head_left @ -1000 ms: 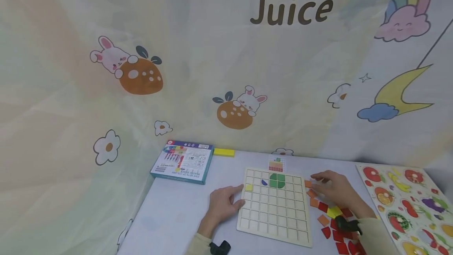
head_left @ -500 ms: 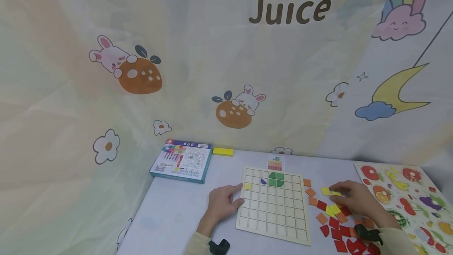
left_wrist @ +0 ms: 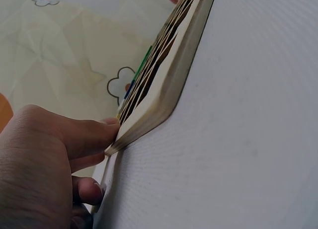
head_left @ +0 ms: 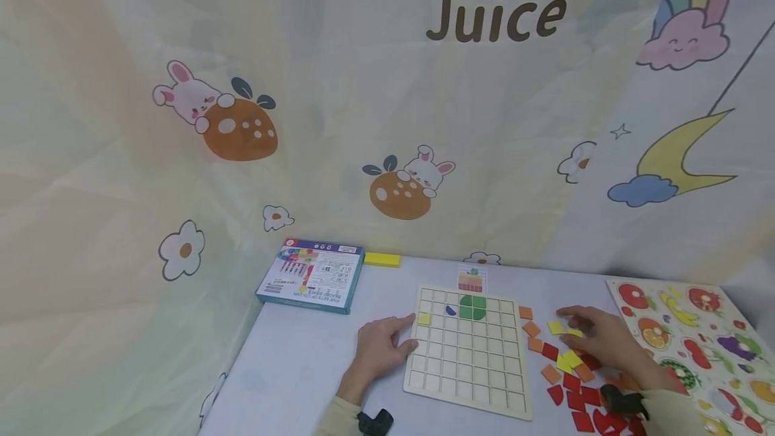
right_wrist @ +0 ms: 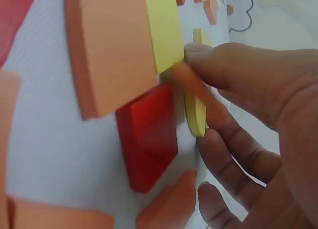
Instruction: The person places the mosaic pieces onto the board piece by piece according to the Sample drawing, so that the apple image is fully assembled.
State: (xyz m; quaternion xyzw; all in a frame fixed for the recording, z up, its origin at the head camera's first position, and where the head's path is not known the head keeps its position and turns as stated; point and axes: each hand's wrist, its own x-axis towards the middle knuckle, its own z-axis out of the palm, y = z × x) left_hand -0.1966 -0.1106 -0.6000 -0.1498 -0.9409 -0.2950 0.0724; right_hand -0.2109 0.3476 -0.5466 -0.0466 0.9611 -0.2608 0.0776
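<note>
My left hand point(head_left: 380, 348) rests against the left edge of a pale gridded board point(head_left: 466, 370), thumb and index finger spread apart. In the left wrist view, a fingertip lies on the board's edge point(left_wrist: 164, 101). On the board sit a round of green pieces point(head_left: 473, 308), a small blue piece point(head_left: 451, 311) and a yellow square tile point(head_left: 424, 319). My right hand point(head_left: 608, 340) hovers beside two loose yellow tiles point(head_left: 555, 328), fingers loosely bent. In the right wrist view, the thumb point(right_wrist: 233, 65) is near a yellow tile point(right_wrist: 196, 114); an orange-brown blur there looks like a moving fingertip.
Orange tiles point(head_left: 550, 374) and red pieces point(head_left: 583, 421) lie scattered right of the board. A small picture card point(head_left: 471, 278) lies behind it. A fruit-picture board point(head_left: 696, 328) is at far right. A box point(head_left: 311, 276) and a yellow bar point(head_left: 382, 260) stand back left.
My right hand has moved right from the orange tiles at the board's edge to the yellow tiles, uncovering them. Its index finger has lifted slightly since. The left hand stays in place.
</note>
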